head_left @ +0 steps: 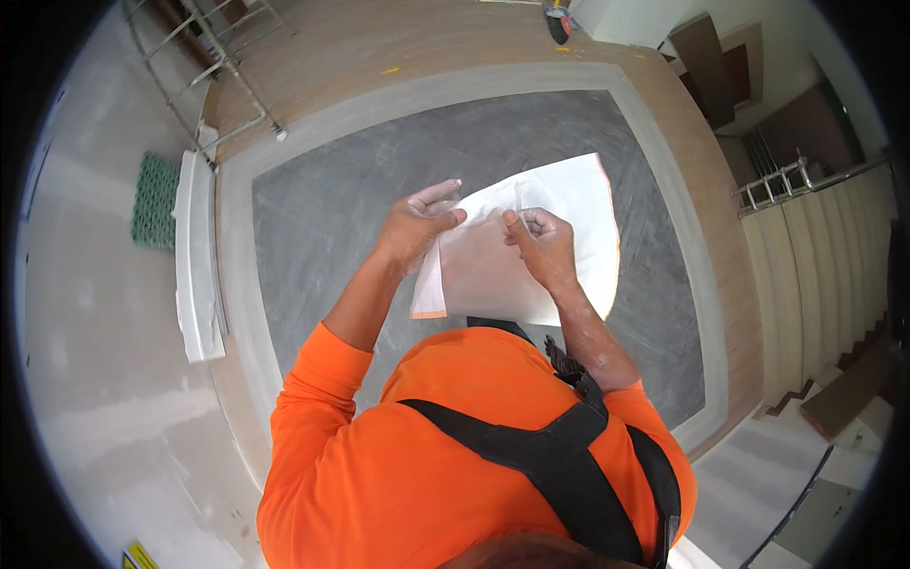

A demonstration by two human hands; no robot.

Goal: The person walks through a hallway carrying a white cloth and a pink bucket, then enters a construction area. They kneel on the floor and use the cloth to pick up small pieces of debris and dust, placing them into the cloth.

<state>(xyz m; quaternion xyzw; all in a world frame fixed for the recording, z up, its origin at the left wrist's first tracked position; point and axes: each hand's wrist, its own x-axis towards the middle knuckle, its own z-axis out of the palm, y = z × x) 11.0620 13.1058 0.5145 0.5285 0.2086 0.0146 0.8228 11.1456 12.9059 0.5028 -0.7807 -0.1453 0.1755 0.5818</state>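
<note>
A thin white sheet (576, 213) with narrow orange edges hangs in front of my chest, bent over with a flap on its left side. I cannot tell if it is paper or cloth. My left hand (413, 228) pinches its upper left edge under the thumb, with the forefinger stretched out beyond it. At the sheet's upper middle, my right hand (547, 248) is closed, thumb against curled fingers, gripping the sheet there. Pale dust covers both hands and the right forearm.
Below lies a dark grey floor panel (322, 218) with a light border. To the left, a long white box-like piece (197, 256) stands near a green textured mat (154, 201). Metal scaffolding (223, 62) rises far left. A broom head (557, 27) lies far off; a metal railing (787, 185) and stairs are right.
</note>
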